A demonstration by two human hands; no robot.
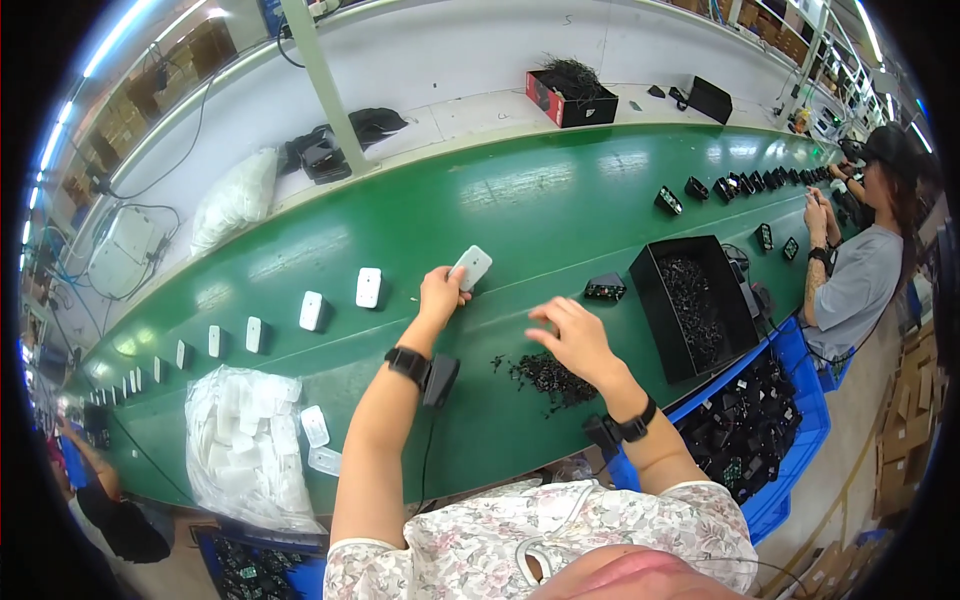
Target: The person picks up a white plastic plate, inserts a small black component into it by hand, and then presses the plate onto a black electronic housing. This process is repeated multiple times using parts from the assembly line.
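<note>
My left hand [441,297] is closed on a white rectangular cover [474,266], raised over the green bench. Fingers parted and holding nothing I can see, my right hand [574,342] hovers above a loose pile of small black parts [556,379]. Just beyond that hand stands a black device housing [604,288] with its inside showing. To the left of my left hand, several white-topped units [369,288] form a spaced row. A clear plastic bag of white covers [240,450] lies at the near left, with two loose white covers [315,426] beside it.
A black box [652,283] of small black parts stands at the right. Below it, a blue crate [812,440] holds black housings. More open housings [668,201] line the far right, where a co-worker [862,265] works. An open carton [588,109] sits on the back ledge.
</note>
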